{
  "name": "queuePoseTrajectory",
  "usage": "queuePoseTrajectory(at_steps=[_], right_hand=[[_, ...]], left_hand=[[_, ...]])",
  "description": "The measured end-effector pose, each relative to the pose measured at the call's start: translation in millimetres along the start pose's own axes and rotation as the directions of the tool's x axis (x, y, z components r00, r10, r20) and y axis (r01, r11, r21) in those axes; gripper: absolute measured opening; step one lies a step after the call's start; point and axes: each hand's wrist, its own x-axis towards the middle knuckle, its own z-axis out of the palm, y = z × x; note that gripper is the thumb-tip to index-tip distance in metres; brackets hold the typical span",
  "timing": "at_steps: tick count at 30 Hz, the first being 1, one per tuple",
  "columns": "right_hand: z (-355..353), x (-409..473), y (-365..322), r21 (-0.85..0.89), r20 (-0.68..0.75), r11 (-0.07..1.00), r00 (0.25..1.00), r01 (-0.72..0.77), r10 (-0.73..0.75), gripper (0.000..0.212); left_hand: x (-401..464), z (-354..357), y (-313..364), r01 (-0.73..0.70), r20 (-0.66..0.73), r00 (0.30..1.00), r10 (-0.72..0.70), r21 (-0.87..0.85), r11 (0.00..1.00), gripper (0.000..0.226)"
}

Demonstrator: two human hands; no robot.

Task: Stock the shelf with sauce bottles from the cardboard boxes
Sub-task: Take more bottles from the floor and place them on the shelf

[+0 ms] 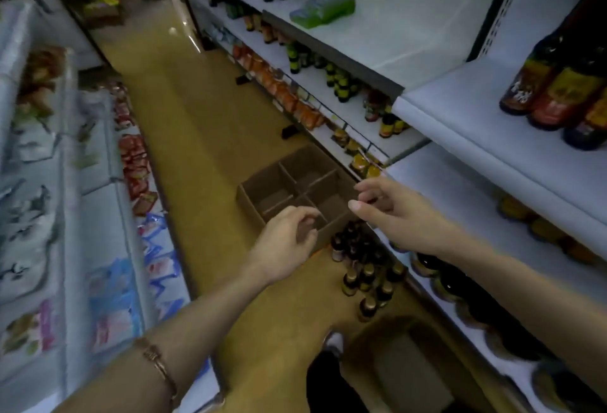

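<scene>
Both the left hand (289, 242) and right hand (391, 212) hover loosely curled, seemingly holding nothing, above the tan aisle floor (203, 136).

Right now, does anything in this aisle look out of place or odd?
Yes. A cluster of small dark bottles stands on the floor beside the shelf base, where feet could knock them. The divided cardboard box also sits in the aisle, and its visible compartments look empty. Nothing looks spilled or broken.
</scene>
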Motion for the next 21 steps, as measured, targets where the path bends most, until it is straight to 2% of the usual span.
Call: queuePoseTrajectory(at_steps=[10, 12, 16, 21], right_hand=[[31.1, 128.8, 111.9, 0.029, -0.097, 0.977, 0.972, -0.211, 0.213, 0.046], [34.2, 148.1, 129.7, 0.040, -0.114, 0.967, 0.961, -0.251, 0.254, 0.044], [58.3, 176.0, 170.9, 0.093, -0.149, 0.937, 0.926, -0.335, 0.346, 0.043], [104.1, 216.3, 238.2, 0.162, -0.120, 0.858, 0.854, -0.487, 0.507, 0.047]], left_hand=[[174.4, 67.6, -87.0, -0.026, 0.218, 0.976, 0.025, -0.001, 1.000, 0.037], [199.7, 83.3, -97.7, 0.010, 0.250, 0.968, -0.005, -0.020, 1.000, 0.039], [236.8, 119.5, -125.6, 0.019, 0.373, 0.928, -0.007, -0.029, 0.999, 0.039], [286.4, 178.8, -178.3, -0.020, 0.504, 0.864, 0.009, 0.015, 1.000, 0.042]])
